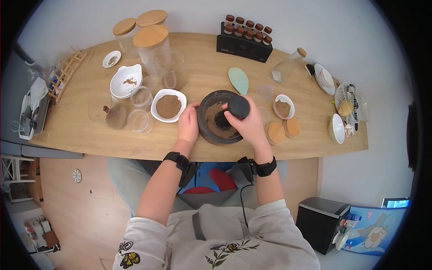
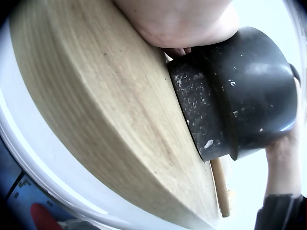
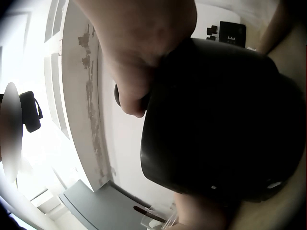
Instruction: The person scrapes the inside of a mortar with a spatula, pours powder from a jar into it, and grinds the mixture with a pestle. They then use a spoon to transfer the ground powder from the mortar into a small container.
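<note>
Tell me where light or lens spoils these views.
Head: evenly lit, but the wide lens seems to bow the table, and the corners go black. Left wrist: a pale sheen on the mortar, background at right washed out. Right wrist: mortar almost featureless black, left side blown out, forearm at upper right soft.

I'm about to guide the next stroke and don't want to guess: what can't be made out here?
- Underside of the pestle: head view, hidden by the pestle itself.
- Part of the brown powder in the mortar: head view, covered by the pestle and right hand.
- Mortar's inside: both wrist views, hidden by its outer wall.
- Left hand's fingertips: left wrist view, behind palm and mortar.
- Print on the black rack: head view, too small.
</note>
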The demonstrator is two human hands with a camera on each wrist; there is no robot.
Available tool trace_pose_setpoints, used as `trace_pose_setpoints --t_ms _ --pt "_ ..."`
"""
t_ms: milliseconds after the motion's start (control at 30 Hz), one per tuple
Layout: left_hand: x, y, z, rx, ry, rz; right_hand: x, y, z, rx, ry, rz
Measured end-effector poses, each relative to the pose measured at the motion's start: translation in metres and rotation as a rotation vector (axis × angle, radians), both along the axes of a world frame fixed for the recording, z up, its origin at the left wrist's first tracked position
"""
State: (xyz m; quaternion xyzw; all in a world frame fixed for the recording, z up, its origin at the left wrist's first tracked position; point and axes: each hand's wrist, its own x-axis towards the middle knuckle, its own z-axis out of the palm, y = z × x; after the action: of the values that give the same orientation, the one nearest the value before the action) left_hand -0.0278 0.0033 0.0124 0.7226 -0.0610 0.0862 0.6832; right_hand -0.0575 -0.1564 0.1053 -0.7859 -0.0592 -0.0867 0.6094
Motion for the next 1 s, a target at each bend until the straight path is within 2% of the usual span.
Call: trace_pose_setpoints --t_ms 67,167,267,467,567,667,767,900,1000 --pt "0.000 0.000 0.001 -0.009 0.013 -0.005 0.002 0.000 -0.005 -0.060 0.052 0.007" --pt "-0.002 0.000 0.006 -0.023 0.029 0.003 -0.001 0.002 -0.012 0.082 -0.141 -0.019" --pt "-0.001 0.001 0.001 -0.015 0.026 -0.003 0.001 -0.002 -0.009 0.122 -0.133 -0.077" --pt "-0.002 0.001 0.004 -0.048 0.036 -0.022 0.002 0.003 -0.009 0.032 0.028 -0.059" --pt "-0.001 0.001 0.004 -0.045 0.036 -0.022 -0.002 0.006 -0.005 0.140 -0.033 -0.074" --pt "-0.002 0.001 0.003 -0.028 0.038 -0.012 -0.002 0.004 -0.013 0.177 -0.204 -0.181" --pt "-0.002 0.001 0.004 -0.027 0.043 -0.008 -0.003 0.004 -0.015 0.210 -0.257 -0.277" --pt "-0.002 0.000 0.003 -0.030 0.038 -0.004 -0.006 0.008 -0.023 0.189 -0.319 -0.421" --pt "-0.001 0.000 0.003 -0.025 0.031 -0.003 -0.005 0.007 -0.029 0.248 -0.258 -0.500"
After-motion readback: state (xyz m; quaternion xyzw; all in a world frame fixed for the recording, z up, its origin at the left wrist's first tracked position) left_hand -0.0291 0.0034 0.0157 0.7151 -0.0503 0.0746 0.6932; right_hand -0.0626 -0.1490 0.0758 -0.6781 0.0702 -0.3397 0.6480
